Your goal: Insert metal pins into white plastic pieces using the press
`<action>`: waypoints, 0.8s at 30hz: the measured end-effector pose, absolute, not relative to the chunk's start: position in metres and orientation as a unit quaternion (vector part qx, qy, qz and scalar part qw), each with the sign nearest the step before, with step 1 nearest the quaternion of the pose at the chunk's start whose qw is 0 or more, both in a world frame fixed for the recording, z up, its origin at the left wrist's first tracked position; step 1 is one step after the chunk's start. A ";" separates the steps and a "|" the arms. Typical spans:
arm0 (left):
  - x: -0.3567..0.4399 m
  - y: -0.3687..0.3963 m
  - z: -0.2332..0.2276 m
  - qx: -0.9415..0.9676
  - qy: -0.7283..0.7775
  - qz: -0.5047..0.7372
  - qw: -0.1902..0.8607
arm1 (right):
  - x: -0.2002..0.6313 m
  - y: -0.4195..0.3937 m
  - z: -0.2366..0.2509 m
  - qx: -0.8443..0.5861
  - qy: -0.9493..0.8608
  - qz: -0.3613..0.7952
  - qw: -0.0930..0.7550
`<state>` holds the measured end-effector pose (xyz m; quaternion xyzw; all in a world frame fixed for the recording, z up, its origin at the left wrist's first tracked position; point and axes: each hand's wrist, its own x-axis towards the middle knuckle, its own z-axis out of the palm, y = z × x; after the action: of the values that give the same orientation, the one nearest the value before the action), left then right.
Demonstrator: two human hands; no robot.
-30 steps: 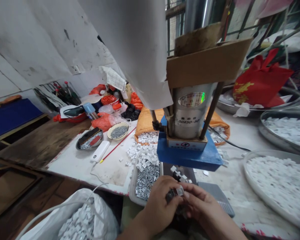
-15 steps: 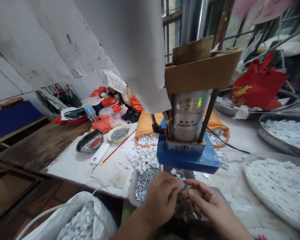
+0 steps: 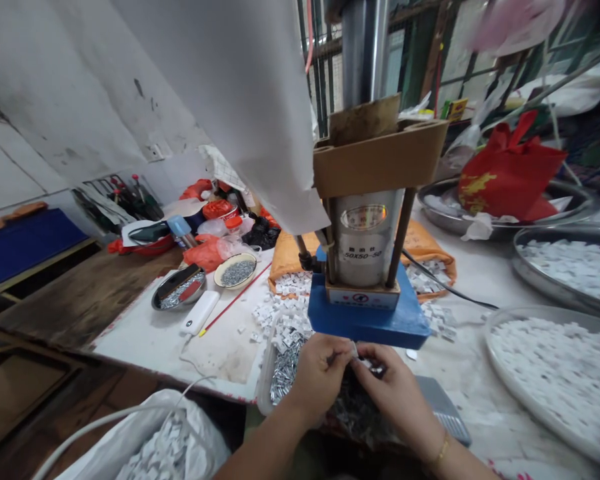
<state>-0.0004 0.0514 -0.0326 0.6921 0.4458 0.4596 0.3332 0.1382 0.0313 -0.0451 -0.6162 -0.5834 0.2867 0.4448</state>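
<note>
My left hand point(image 3: 320, 377) and my right hand point(image 3: 390, 383) meet just in front of the press's blue base point(image 3: 370, 330). Both are closed, with thumbs and fingertips pinched around a small white plastic piece point(image 3: 353, 349), mostly covered by the fingers. Beside my left hand stands a clear plastic tub point(image 3: 264, 383) holding silvery nails point(image 3: 286, 371) and white plastic clips point(image 3: 291, 331). Dark, shiny bits that I cannot make out lie under my hands.
The press cylinder point(image 3: 364, 247) rises directly ahead, with a hanging white sheet point(image 3: 260, 113) to its left. At the right are a round tray point(image 3: 495, 357) of white pieces and a grey box point(image 3: 443, 407). A white sack point(image 3: 207, 433) stands below the table edge at left.
My hands have risen slightly toward the press base, and a small white piece now shows between the fingertips. The view has shifted, so the press appears farther left.
</note>
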 end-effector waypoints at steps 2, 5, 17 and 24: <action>0.000 0.051 -0.033 0.682 0.451 0.466 0.337 | 0.137 0.032 -0.048 -0.626 -0.556 0.312 0.449; 0.001 0.052 -0.033 0.702 0.432 0.462 0.326 | 0.136 0.032 -0.050 -0.628 -0.542 0.334 0.447; 0.005 0.052 -0.041 0.826 0.330 0.436 0.138 | 0.186 0.005 -0.051 -0.615 -0.658 0.217 0.378; 0.005 0.050 -0.046 0.811 0.353 0.441 0.153 | 0.235 -0.043 -0.101 -0.591 -0.780 -0.050 0.199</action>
<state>0.0051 0.0504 -0.0463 0.8110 0.3531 0.4407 0.1529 0.2348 -0.0425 -0.1008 -0.5910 -0.7802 -0.0500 0.1987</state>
